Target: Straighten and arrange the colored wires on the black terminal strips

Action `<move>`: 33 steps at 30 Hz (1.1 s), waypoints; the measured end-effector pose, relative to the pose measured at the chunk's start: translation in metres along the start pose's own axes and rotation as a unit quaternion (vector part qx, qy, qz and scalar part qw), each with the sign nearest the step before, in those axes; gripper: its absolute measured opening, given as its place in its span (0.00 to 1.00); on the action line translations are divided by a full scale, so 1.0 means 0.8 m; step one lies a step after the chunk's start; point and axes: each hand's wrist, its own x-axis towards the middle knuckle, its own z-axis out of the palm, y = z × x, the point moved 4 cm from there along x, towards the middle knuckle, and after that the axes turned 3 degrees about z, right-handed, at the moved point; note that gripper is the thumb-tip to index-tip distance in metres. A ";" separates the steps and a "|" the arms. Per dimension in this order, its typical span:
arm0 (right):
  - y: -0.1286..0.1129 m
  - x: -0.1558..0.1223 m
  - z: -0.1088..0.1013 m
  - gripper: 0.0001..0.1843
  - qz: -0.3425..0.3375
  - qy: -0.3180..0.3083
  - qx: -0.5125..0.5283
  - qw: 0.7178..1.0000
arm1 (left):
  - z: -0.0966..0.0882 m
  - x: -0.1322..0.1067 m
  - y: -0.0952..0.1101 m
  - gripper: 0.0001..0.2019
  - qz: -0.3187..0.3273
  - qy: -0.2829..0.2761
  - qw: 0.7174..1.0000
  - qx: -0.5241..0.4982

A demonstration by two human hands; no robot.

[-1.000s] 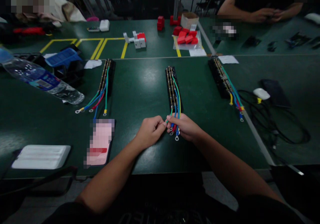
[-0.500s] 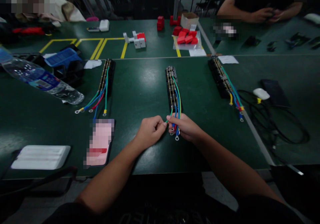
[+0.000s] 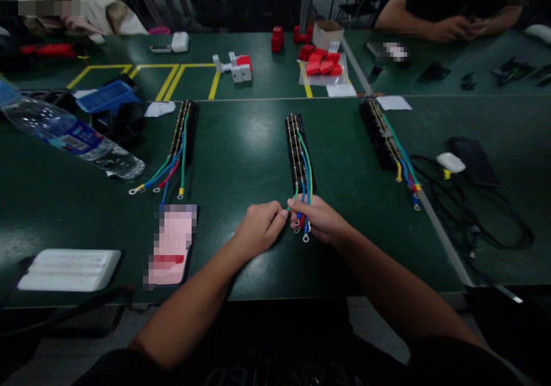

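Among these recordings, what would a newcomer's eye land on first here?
Likely the left hand and right hand, near center, holding colored wires that run from a black strip. Then the clear water bottle at the left, and the red blocks at upper right of center.

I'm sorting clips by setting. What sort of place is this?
Probably an assembly workshop or training room: green worktables with yellow markings, wired black strips laid out, and loose red blocks.
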 end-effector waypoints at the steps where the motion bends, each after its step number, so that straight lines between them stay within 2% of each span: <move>1: 0.000 0.000 0.000 0.12 0.002 0.001 -0.001 1.000 | -0.001 0.000 0.000 0.15 -0.008 -0.001 1.000 -0.013; 5: 0.000 -0.002 -0.001 0.13 0.008 0.004 -0.005 1.000 | -0.004 0.000 -0.001 0.14 -0.021 0.013 0.999 -0.039; 9: -0.001 -0.002 -0.001 0.13 0.008 0.004 -0.004 1.000 | -0.004 -0.001 0.000 0.12 0.007 0.034 0.999 -0.027; 14: -0.002 -0.002 0.000 0.11 0.011 0.003 0.007 1.000 | -0.002 -0.001 -0.001 0.12 0.009 0.031 0.999 -0.021; 23: 0.000 -0.002 -0.001 0.11 0.007 -0.003 0.003 1.000 | -0.003 0.001 -0.003 0.15 -0.040 -0.009 0.998 -0.056; 29: 0.000 -0.001 0.000 0.12 0.007 -0.003 0.004 1.000 | -0.005 0.000 -0.004 0.13 -0.036 0.025 0.998 -0.054; 33: 0.002 0.000 0.000 0.12 0.008 -0.009 0.002 1.000 | -0.004 -0.001 -0.003 0.12 -0.032 0.027 0.997 -0.065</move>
